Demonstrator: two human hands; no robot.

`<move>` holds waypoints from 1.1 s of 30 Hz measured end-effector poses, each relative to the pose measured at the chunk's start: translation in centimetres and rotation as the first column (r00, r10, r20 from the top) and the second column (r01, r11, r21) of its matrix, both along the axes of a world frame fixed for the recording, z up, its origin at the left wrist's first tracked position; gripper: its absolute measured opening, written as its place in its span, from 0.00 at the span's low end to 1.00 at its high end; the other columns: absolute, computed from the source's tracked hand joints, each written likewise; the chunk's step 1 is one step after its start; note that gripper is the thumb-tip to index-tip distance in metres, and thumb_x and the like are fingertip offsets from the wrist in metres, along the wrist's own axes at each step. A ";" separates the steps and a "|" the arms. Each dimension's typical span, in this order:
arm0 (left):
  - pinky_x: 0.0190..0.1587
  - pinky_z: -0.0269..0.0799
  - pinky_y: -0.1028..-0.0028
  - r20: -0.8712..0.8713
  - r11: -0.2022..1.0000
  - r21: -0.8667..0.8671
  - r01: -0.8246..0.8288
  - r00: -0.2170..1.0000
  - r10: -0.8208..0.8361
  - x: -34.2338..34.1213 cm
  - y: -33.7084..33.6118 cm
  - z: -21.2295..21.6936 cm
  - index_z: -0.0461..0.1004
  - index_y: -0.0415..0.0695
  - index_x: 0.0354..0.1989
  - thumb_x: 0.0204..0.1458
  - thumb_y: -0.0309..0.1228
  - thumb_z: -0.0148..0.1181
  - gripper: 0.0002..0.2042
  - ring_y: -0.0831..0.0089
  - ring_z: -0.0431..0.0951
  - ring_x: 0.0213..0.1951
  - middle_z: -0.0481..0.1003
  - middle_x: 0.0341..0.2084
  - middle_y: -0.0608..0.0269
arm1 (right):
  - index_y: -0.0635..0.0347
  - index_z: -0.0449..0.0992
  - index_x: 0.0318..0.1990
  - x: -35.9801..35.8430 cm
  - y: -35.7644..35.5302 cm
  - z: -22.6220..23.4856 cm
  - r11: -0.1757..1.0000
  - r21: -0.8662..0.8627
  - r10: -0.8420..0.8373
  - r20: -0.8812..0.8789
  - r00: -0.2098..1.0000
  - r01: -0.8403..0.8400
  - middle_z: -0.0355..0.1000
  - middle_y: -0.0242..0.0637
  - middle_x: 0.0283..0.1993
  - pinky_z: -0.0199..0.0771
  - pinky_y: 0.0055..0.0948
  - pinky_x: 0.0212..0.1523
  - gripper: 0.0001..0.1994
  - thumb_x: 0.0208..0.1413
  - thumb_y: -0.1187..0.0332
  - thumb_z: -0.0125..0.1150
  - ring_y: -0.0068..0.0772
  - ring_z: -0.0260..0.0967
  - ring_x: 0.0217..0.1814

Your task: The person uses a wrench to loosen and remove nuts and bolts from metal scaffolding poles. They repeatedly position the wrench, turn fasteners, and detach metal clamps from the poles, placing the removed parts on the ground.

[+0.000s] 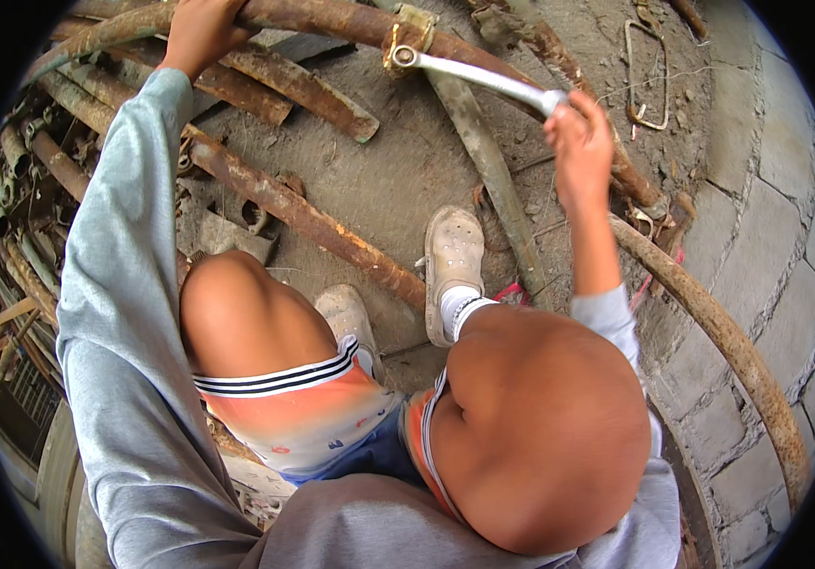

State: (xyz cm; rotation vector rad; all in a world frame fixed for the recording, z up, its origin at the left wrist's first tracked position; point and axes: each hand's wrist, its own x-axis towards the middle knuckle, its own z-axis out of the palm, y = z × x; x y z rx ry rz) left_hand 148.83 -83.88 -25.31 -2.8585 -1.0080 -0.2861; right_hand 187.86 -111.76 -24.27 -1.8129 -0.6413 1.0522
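Crouched low: my left hand clamps rusty pipe to steady it. Right hand fists silver wrench handle; wrench head on brass-coloured clamp btwn hands, for leverage.

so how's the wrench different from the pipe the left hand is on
The wrench is slim, bright and clean silver; the pipe is thick, brown and rusted all over. The wrench is short and straight, running from the clamp to the right hand; the pipe is long and curves across the top of the picture under the left hand. Both are metal, and each has a hand gripping it.
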 end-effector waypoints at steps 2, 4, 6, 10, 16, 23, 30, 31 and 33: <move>0.45 0.67 0.58 -0.001 1.000 0.001 0.006 1.000 -0.006 1.0 0.1 -0.2 0.78 0.50 0.37 0.30 0.36 0.71 0.20 0.57 0.77 0.42 0.76 0.32 0.62 | 0.72 0.64 0.66 3.1 4.5 -0.5 0.983 0.178 0.019 0.077 0.997 -0.033 0.75 0.37 0.37 0.75 0.17 0.37 0.24 0.65 0.73 0.61 0.23 0.73 0.41; 0.45 0.67 0.58 -0.023 1.000 -0.010 -0.024 0.999 0.024 0.6 0.1 0.1 0.78 0.50 0.36 0.32 0.36 0.71 0.18 0.58 0.78 0.41 0.76 0.32 0.62 | 0.62 0.70 0.61 4.1 11.4 -0.7 0.951 0.239 0.123 0.286 0.950 -0.194 0.77 0.41 0.37 0.79 0.28 0.36 0.20 0.62 0.71 0.60 0.32 0.78 0.39; 0.45 0.67 0.58 -0.014 1.000 0.012 -0.029 0.999 0.029 0.2 -0.2 -0.1 0.78 0.50 0.35 0.32 0.36 0.70 0.17 0.58 0.78 0.41 0.76 0.32 0.62 | 0.61 0.73 0.58 1.6 17.8 -0.1 0.916 0.238 0.208 0.405 0.890 -0.322 0.78 0.45 0.38 0.78 0.34 0.39 0.17 0.61 0.73 0.57 0.39 0.78 0.41; 0.46 0.67 0.58 -0.006 0.999 -0.026 -0.033 0.999 0.033 0.4 0.1 -0.2 0.78 0.50 0.36 0.33 0.38 0.70 0.17 0.57 0.77 0.42 0.76 0.32 0.62 | 0.58 0.78 0.51 -8.5 25.0 3.2 0.835 0.056 0.466 0.458 0.757 -0.548 0.80 0.54 0.40 0.77 0.44 0.45 0.14 0.59 0.75 0.52 0.51 0.79 0.44; 0.48 0.67 0.57 0.055 0.980 0.150 0.128 0.989 -0.138 -5.7 2.3 -2.5 0.77 0.51 0.37 0.34 0.38 0.71 0.18 0.57 0.77 0.43 0.75 0.33 0.62 | 0.62 0.72 0.49 -24.8 20.5 -0.3 0.398 0.309 0.569 0.655 0.497 -0.864 0.77 0.59 0.42 0.75 0.56 0.48 0.12 0.61 0.70 0.49 0.66 0.75 0.46; 0.46 0.67 0.57 -0.014 0.997 -0.078 0.006 1.000 -0.007 1.2 0.7 -0.4 0.76 0.51 0.36 0.33 0.37 0.69 0.17 0.55 0.77 0.42 0.76 0.31 0.60 | 0.54 0.71 0.48 -21.0 6.0 -1.9 0.052 -0.172 0.553 0.825 -0.115 -0.984 0.71 0.32 0.18 0.67 0.41 0.32 0.20 0.58 0.50 0.63 0.39 0.72 0.21; 0.43 0.67 0.57 0.031 0.998 0.065 -0.022 0.999 0.020 0.7 0.3 -0.8 0.73 0.52 0.29 0.36 0.41 0.70 0.15 0.59 0.79 0.39 0.75 0.29 0.63 | 0.51 0.78 0.26 -15.1 0.8 -1.9 0.104 -0.009 0.527 0.849 0.047 -0.995 0.74 0.31 0.40 0.59 0.47 0.60 0.10 0.47 0.57 0.70 0.37 0.66 0.55; 0.43 0.67 0.57 0.038 0.998 0.069 -0.013 0.999 0.010 0.5 0.8 -1.0 0.73 0.52 0.29 0.35 0.42 0.71 0.15 0.59 0.79 0.39 0.76 0.29 0.63 | 0.51 0.78 0.26 -14.5 0.0 -1.7 0.155 0.011 0.529 0.844 0.093 -0.988 0.73 0.32 0.46 0.57 0.50 0.61 0.10 0.46 0.59 0.71 0.39 0.64 0.58; 0.43 0.68 0.57 0.053 0.999 0.039 -0.015 0.998 0.013 -0.1 0.5 -1.7 0.74 0.53 0.30 0.35 0.43 0.71 0.16 0.60 0.79 0.38 0.76 0.29 0.64 | 0.52 0.76 0.26 -14.0 -1.3 -1.3 0.259 0.053 0.502 0.846 0.181 -0.965 0.70 0.34 0.56 0.53 0.53 0.62 0.11 0.44 0.59 0.72 0.44 0.60 0.63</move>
